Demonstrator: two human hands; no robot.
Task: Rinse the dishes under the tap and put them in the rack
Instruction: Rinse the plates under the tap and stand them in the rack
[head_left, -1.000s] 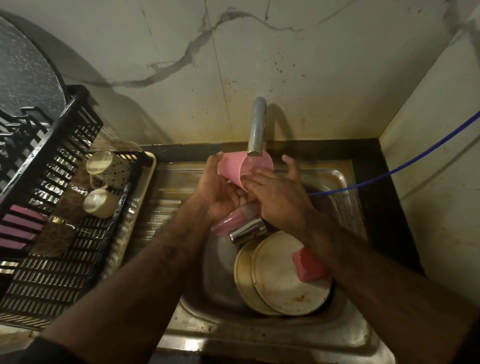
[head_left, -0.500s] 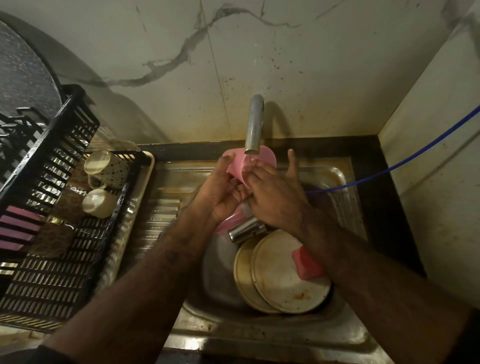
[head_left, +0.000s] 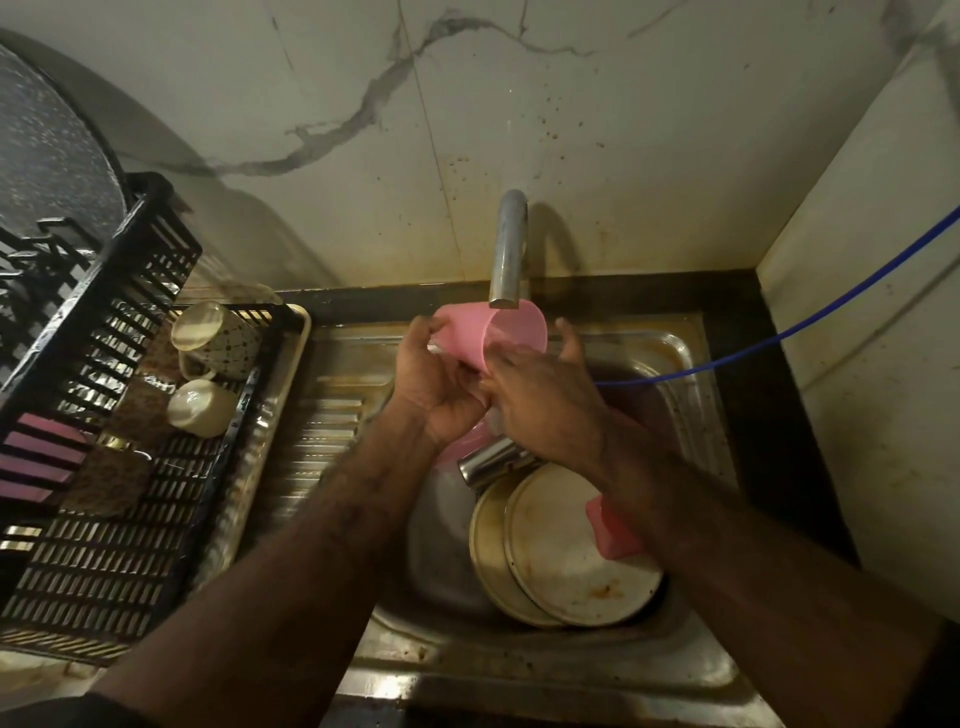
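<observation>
The steel sink spreads below me, and the black rack stands on the drainboard to my left with two pale mugs lying in its far end. In the basin, two round steel plates lean stacked together, a steel tumbler lies on its side just above them, and a pink piece shows past my right forearm. The tap juts from the back edge, its spout right over the pink cup, which I hold tilted with its mouth toward my right. My left hand grips the cup's base and side, fingers curled round it. My right hand meets the rim with fingers loosely extended; they seem to reach inside, though I cannot tell for sure. The cup sits between both hands, well clear of the rack.
</observation>
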